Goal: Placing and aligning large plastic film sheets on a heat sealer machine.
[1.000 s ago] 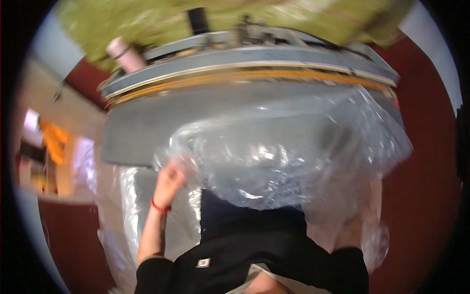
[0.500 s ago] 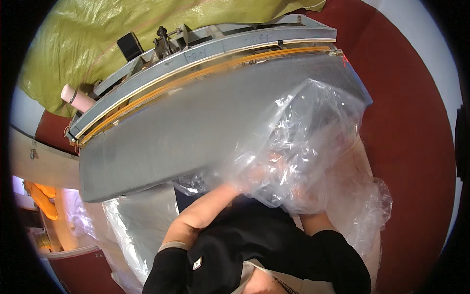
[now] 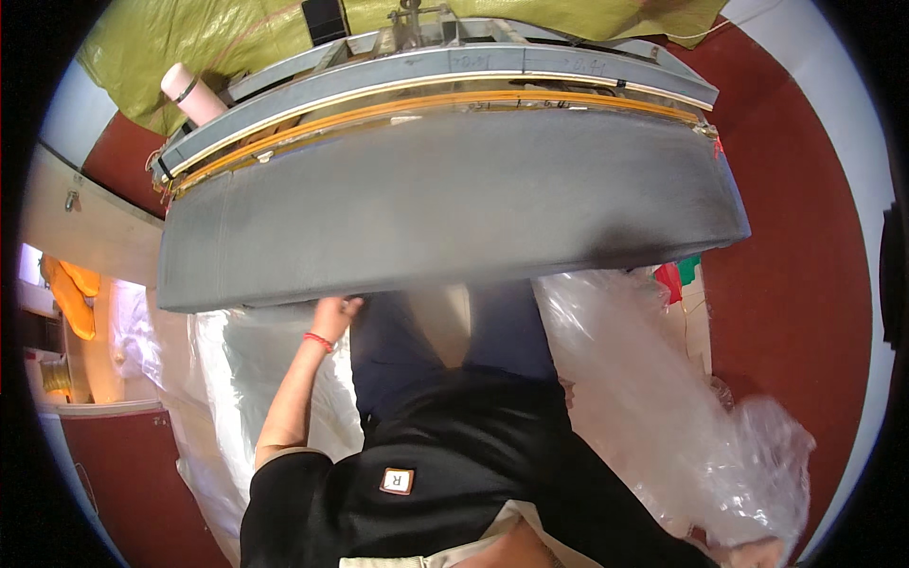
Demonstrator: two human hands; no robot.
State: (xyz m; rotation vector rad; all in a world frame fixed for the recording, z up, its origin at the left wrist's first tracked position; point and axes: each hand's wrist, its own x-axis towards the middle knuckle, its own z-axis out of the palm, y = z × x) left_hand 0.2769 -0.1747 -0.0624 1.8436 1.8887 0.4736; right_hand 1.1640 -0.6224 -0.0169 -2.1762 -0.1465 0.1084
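My left hand (image 3: 333,319), with a red band at the wrist, is just under the near edge of a long grey padded board (image 3: 454,204). Its fingers are loosely bent and slightly apart, and nothing shows in them. Far to the lower right, my right hand (image 3: 755,553) is closed at the end of a crumpled clear plastic sheet (image 3: 653,379). The lower picture edge cuts off part of that hand. From there the plastic stretches up along my right side to the board's near edge.
Beyond the board runs a grey metal frame (image 3: 473,62) with orange strips (image 3: 379,111). A pink roll (image 3: 192,95) and a black phone-like slab (image 3: 325,21) sit by it, near yellow-green sheeting (image 3: 256,43). More clear plastic (image 3: 275,369) lies to my left. Red flooring (image 3: 795,256) is at right.
The clear plastic has come off the board's right part, drawn toward me and to the right by my right hand. My left hand has left it and moved left. The view has shifted.
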